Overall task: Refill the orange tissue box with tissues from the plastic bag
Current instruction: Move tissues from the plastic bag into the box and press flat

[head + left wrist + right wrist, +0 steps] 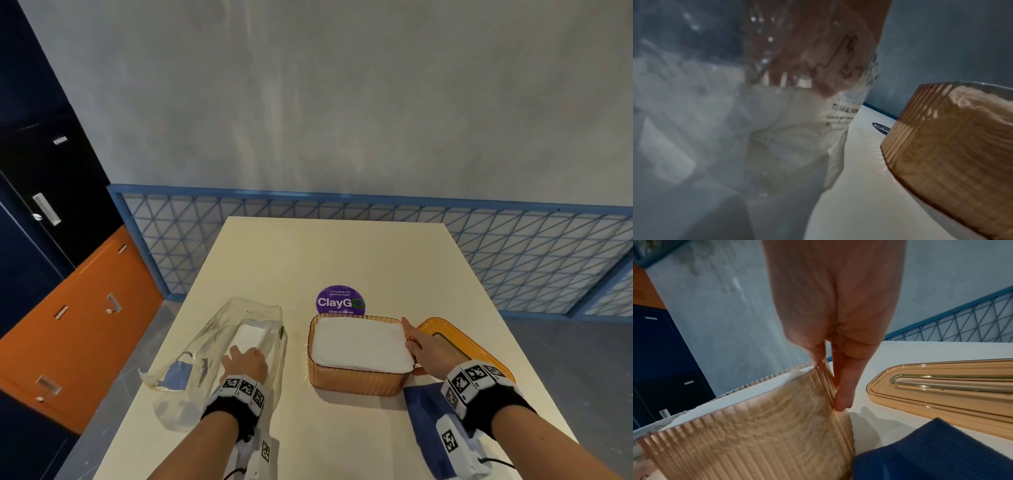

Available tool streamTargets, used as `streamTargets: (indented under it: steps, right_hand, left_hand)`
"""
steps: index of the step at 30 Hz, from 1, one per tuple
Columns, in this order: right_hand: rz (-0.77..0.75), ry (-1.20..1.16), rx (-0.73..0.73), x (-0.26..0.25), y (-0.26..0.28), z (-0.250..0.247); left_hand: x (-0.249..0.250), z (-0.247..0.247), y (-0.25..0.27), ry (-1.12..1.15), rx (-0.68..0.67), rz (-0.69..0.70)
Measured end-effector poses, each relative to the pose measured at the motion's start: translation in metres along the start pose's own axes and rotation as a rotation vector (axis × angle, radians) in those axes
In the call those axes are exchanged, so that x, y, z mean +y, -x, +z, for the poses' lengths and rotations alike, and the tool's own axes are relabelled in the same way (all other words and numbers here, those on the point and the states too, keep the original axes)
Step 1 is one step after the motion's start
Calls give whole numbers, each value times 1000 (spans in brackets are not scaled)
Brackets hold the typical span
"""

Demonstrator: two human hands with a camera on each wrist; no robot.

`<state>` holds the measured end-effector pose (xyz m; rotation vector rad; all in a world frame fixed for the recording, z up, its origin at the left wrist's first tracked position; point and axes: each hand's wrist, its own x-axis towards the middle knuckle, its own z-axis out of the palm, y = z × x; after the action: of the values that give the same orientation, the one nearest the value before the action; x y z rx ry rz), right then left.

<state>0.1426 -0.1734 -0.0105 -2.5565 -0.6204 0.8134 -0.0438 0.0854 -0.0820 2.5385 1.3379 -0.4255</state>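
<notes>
The ribbed orange tissue box [356, 380] stands open on the table, filled with white tissues [359, 346]. My right hand [409, 334] pinches its right wall, thumb at the rim and a finger down the outside; in the right wrist view the hand [828, 378] is on the box [756, 434]. To the left lies the clear plastic bag [212, 346] with a white tissue stack [251, 334] inside. My left hand [245, 356] is inside the bag, holding the near end of that stack. The left wrist view shows the hand [797, 84] blurred through the bag [777, 146], beside the box [951, 146].
The box's orange lid [459, 339] lies flat just right of the box, also seen as the lid [951, 386]. A blue cloth [421, 397] sits under my right wrist. A purple sticker [340, 301] is behind the box. A blue mesh railing [513, 253] runs beyond the table's [342, 257] far edge.
</notes>
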Motion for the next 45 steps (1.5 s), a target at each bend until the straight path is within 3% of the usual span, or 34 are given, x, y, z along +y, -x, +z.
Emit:
streamTargets:
  steps: [8, 11, 14, 17, 20, 22, 24, 26, 28, 30, 32, 33, 35, 37, 38, 40, 43, 45]
  right_hand:
    - [-9, -19, -21, 2, -3, -1]
    - [-4, -5, -68, -2, -3, -9]
    - [-84, 75, 29, -19, 1, -28]
    - [-241, -102, 164, -55, 15, -44]
    - [-239, -530, -67, -98, 35, -50]
    - [-179, -833, -278, -120, 46, -55]
    - [-192, -939, -401, -130, 53, -61]
    - [-242, -912, -358, -131, 56, -65]
    - [-271, -755, -180, -124, 53, -68]
    - [-311, -569, -53, -115, 50, -74]
    - [-365, -460, -3, -108, 51, -79]
    - [-387, -434, 4, -104, 51, -80]
    - [-411, -452, -5, -98, 52, -81]
    - [-414, -538, -38, -93, 52, -79]
    - [-414, -584, -53, -90, 51, -78]
    - [-414, -641, -45, -84, 50, -77]
    - [-407, -686, -2, -79, 46, -77]
    - [-406, -731, -8, -78, 45, -78]
  left_hand:
    - [-11, -6, -3, -34, 37, 80]
    - [-14, -28, 3, 109, 85, 76]
    - [-11, -66, 27, 272, 335, 118]
    - [2, -106, 61, 296, 682, 234]
    - [25, -128, 87, 310, 875, 446]
    - [43, -127, 97, 288, 924, 589]
    - [59, -120, 102, 253, 930, 733]
    - [71, -106, 101, 214, 858, 826]
    - [76, -89, 99, 257, 760, 853]
    - [76, -78, 96, 538, 643, 810]
    - [78, -76, 93, 972, 500, 642]
    - [80, -79, 89, 1200, 396, 507]
    - [85, -86, 82, 1602, 44, 269]
    - [86, -90, 75, 1808, -268, 178]
    - [87, -93, 73, 1814, -344, 196]
    - [89, -96, 68, 1745, -358, 248]
    - [92, -101, 57, 1643, -231, 249]
    - [90, -104, 51, 1646, -247, 242]
